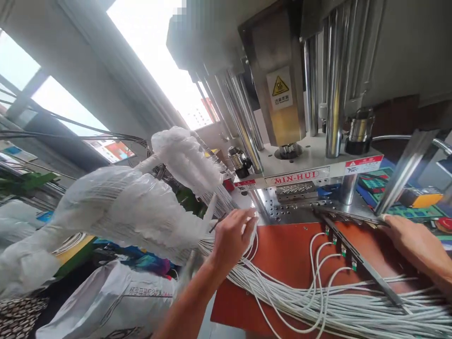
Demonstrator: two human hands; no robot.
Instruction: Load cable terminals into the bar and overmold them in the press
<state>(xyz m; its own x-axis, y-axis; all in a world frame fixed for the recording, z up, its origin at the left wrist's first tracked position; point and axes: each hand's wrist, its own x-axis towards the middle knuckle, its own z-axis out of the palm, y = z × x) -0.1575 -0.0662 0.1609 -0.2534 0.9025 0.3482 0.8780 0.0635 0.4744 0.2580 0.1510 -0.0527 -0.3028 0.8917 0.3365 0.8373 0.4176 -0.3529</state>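
My left hand (231, 238) is at the left edge of the red-brown work board (282, 252), fingers curled above a bundle of white cables (289, 292). Part of a thin dark piece shows beside its knuckles; what the fingers hold is hidden. At the board's right side, my right hand (411, 240) grips the end of a narrow metal bar (353, 216). That bar meets a second dark metal bar (367, 266), which lies slanted across the board. Several small connectors (343, 253) with white cables sit along the slanted bar.
Behind the board stands a press with a steel bed (293, 214), shiny guide posts (335, 94) and a heat warning label (280, 88). Plastic-wrapped cable bundles (130, 202) hang at the left, above a white sack (116, 301). A green tray (377, 183) lies behind at right.
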